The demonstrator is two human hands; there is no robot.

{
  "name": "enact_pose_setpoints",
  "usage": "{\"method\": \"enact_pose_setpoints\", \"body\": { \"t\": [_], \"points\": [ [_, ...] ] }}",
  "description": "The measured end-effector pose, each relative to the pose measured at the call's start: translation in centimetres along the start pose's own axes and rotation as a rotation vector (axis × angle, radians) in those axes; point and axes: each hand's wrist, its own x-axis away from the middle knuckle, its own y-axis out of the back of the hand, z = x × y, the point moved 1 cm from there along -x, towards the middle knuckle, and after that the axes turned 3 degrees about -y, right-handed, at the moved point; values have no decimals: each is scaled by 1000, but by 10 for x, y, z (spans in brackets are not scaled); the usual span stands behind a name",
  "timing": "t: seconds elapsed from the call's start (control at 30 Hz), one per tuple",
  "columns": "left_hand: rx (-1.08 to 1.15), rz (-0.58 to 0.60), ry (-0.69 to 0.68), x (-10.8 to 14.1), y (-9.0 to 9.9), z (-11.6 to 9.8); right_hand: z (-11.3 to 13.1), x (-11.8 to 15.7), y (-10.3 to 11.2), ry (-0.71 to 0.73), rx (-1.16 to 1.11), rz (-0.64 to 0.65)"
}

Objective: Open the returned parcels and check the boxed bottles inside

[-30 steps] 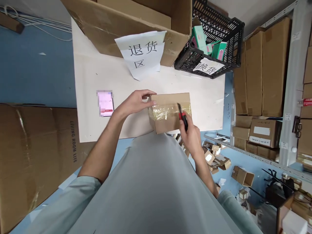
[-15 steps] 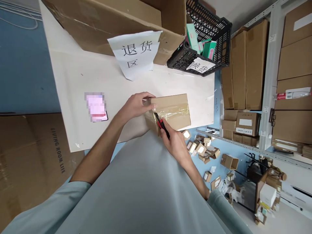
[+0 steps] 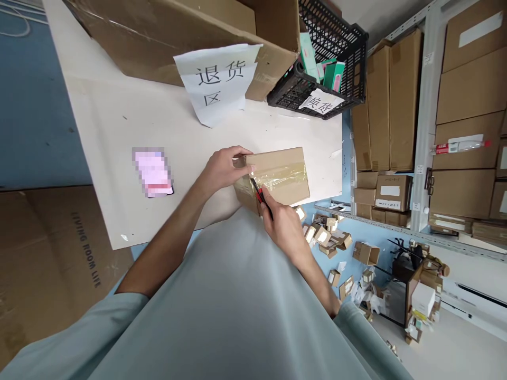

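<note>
A small cardboard box [image 3: 282, 163] with clear tape along its top lies near the table's front edge, close to my body. My left hand [image 3: 226, 168] grips its left end, thumb on the top edge and fingers over the far corner. In my right hand [image 3: 283, 219] is a red and black utility knife [image 3: 259, 194]. Its tip touches the taped left edge of the box, just below my left thumb. Left of the box, a phone [image 3: 153, 173] with a blurred pink screen lies on the white table [image 3: 106, 126].
A large open carton [image 3: 158, 58] with a paper sign [image 3: 222, 79] stands at the table's back. Beside it is a black plastic crate [image 3: 336, 58] holding green packs. Shelves with cartons [image 3: 404, 105] stand at right; several small boxes [image 3: 325, 235] lie on the floor.
The camera view has shifted slightly, moving the shelves and crate leftward in the picture. Both hands keep their holds, and the knife tip stays at the box's left edge.
</note>
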Motion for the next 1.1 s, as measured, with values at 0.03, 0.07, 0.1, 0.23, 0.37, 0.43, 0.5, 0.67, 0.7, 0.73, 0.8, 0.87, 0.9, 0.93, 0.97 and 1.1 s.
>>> {"method": "enact_pose_setpoints", "body": {
  "t": [0.03, 0.07, 0.1, 0.23, 0.37, 0.43, 0.5, 0.67, 0.7, 0.73, 0.8, 0.87, 0.9, 0.93, 0.97, 1.1],
  "points": [
    [6, -3, 1, 0, -1, 0, 0, 2, -1, -7, 8, 1],
    [13, -7, 3, 1, -1, 1, -1, 4, -3, -16, 18, 3],
    [20, -11, 4, 2, -2, 1, -1, 6, -4, -24, 31, 6],
    [45, -26, -1, 4, -4, 1, 0, 8, -9, -15, 77, 15],
    [24, -44, 4, 6, -5, 0, 5, 5, -7, -27, 135, 34],
    [10, -38, 11, 6, -6, 0, 7, 8, -3, -40, 158, 70],
    [0, -34, 12, 6, -7, 0, 9, 12, 1, -49, 179, 133],
    [-3, -67, -6, 10, -9, 1, 12, 10, 2, -63, 226, 177],
    [6, -71, -5, 10, -9, 1, 12, 9, 0, -57, 227, 167],
    [16, -69, 0, 11, -9, 1, 12, 8, -1, -55, 226, 162],
    [31, -63, 21, 12, -10, 0, 12, 9, -3, -64, 225, 172],
    [41, -62, 48, 13, -12, -2, 10, 10, -4, -77, 227, 197],
    [44, -73, 62, 13, -13, -2, 10, 10, -4, -77, 230, 206],
    [44, -90, 73, 14, -14, -3, 10, 10, -4, -70, 233, 209],
    [41, -110, 80, 14, -15, -4, 9, 9, -4, -59, 234, 206],
    [9, -153, 86, 11, -16, -7, 6, 10, -8, -27, 225, 243]
  ]
}}
